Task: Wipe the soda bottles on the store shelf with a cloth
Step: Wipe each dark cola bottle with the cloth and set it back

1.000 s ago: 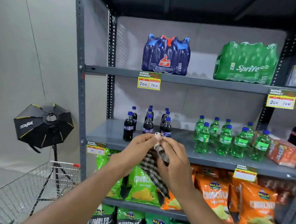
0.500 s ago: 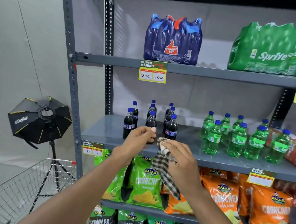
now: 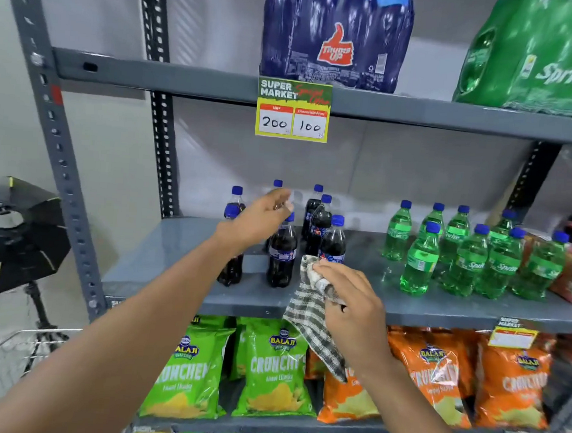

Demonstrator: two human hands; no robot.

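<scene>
While right hand (image 3: 352, 307) clutches checked cloth (image 3: 308, 321), left hand (image 3: 261, 218), fingers loose, empty, reaches among cola bottles (image 3: 282, 249); tag (image 3: 293, 111) reads "SUPER MARKET 200 100".

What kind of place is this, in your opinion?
Most likely a supermarket aisle: a metal shelf of soda bottles, a "Super Market" price tag, and chip bags below.

Glossy plastic bottles (image 3: 282, 249), woven checked cloth (image 3: 308, 314) (soft-looking), matt metal shelf (image 3: 174, 263)

Bare shelf (image 3: 181, 263) lies left of the clustered cola bottles (image 3: 282, 249), and an open gap separates them from the green bottles (image 3: 419, 261).
</scene>
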